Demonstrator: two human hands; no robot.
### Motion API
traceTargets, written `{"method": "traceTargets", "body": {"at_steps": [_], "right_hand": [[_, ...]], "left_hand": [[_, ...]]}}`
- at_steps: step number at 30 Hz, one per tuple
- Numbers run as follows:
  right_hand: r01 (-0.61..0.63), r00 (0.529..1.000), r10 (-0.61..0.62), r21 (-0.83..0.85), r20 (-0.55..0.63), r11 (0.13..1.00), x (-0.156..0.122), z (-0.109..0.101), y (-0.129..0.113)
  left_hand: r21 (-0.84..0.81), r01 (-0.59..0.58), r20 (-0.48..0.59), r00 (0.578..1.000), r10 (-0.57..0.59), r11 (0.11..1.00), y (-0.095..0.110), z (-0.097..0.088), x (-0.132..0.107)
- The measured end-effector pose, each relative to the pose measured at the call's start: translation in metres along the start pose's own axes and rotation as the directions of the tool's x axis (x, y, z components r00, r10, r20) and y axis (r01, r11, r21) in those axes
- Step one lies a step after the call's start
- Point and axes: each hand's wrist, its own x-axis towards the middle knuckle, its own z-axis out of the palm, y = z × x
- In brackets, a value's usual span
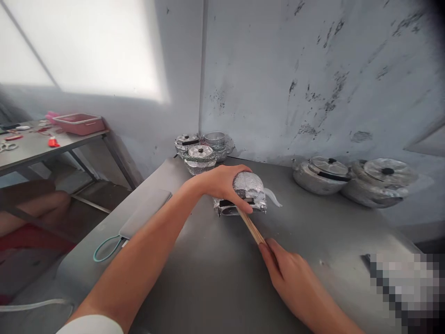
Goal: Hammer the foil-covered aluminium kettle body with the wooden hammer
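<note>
My left hand (225, 182) is wrapped around a small silver kettle (251, 182) with a bumpy, dented surface. The kettle lies tipped over on the grey table (208, 278), its open mouth facing me and a black handle across the front. A pale curved spout (273, 197) sticks out to its right. Between the fingers of my right hand (287, 266) is a bundle of thin wooden sticks (251, 226), like chopsticks. Their far ends reach the kettle's mouth under my left thumb; whether the tips go inside is hidden.
Several silver pots (200, 157) stand at the table's back left corner. Two lidded kettles (321, 176) sit at the right rear by the wall. A grey power bank-like slab (144, 215) with a teal loop lies left. A pink basket (79, 124) rests on another table.
</note>
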Motion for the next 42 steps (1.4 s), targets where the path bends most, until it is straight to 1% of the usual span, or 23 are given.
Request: {"method": "traceTargets", "body": {"at_steps": [4,7,10,12,16,18,22,26,29,35,39,42], "right_hand": [[-0.001,1.0,0.001,0.013,0.015,1.0,-0.003,-0.003,-0.004],[-0.007,1.0,0.009,0.057,-0.022,0.998,-0.005,-0.005,-0.009],[-0.03,0.999,0.032,0.034,-0.037,0.999,-0.006,-0.003,-0.01],[-0.015,0.999,0.016,0.035,-0.028,0.999,-0.005,-0.003,-0.01],[0.021,0.993,-0.009,0.099,-0.116,0.995,-0.005,-0.004,-0.009],[0.022,0.991,-0.007,0.109,-0.135,0.994,-0.005,-0.003,-0.008],[0.022,0.996,-0.014,0.082,-0.093,0.996,-0.006,0.001,-0.005],[-0.011,1.0,0.011,0.016,-0.018,1.0,-0.005,0.006,-0.005],[-0.02,1.0,0.021,-0.031,0.012,0.999,-0.005,0.007,-0.008],[-0.021,1.0,0.02,-0.034,-0.023,0.999,-0.007,0.006,-0.009],[-0.012,1.0,0.012,-0.052,-0.014,0.999,-0.008,0.007,-0.007],[-0.007,0.999,0.005,-0.062,-0.038,0.998,-0.006,0.009,-0.007]], "left_hand": [[0.019,0.003,-0.004,1.0,-0.003,1.0,0.005,0.002,-0.001],[0.025,-0.004,-0.003,1.0,0.004,1.0,0.009,0.003,-0.001],[0.02,0.008,-0.005,1.0,-0.008,1.0,0.01,0.003,-0.001],[0.017,0.015,-0.01,1.0,-0.015,1.0,0.01,0.003,0.0],[0.02,0.01,-0.012,1.0,-0.009,1.0,0.007,0.004,0.001],[0.022,0.002,-0.015,1.0,-0.001,1.0,0.006,0.005,0.001],[0.015,0.007,-0.011,1.0,-0.007,1.0,0.006,0.005,0.001],[0.014,0.022,-0.009,1.0,-0.022,1.0,0.009,0.004,0.0],[0.02,0.025,-0.016,1.0,-0.025,0.999,0.011,0.004,0.0],[0.017,0.022,-0.014,1.0,-0.022,1.0,0.011,0.004,0.0],[0.015,0.022,-0.019,1.0,-0.022,1.0,0.01,0.004,0.001],[0.015,0.02,-0.022,1.0,-0.019,1.0,0.009,0.004,0.001]]}}
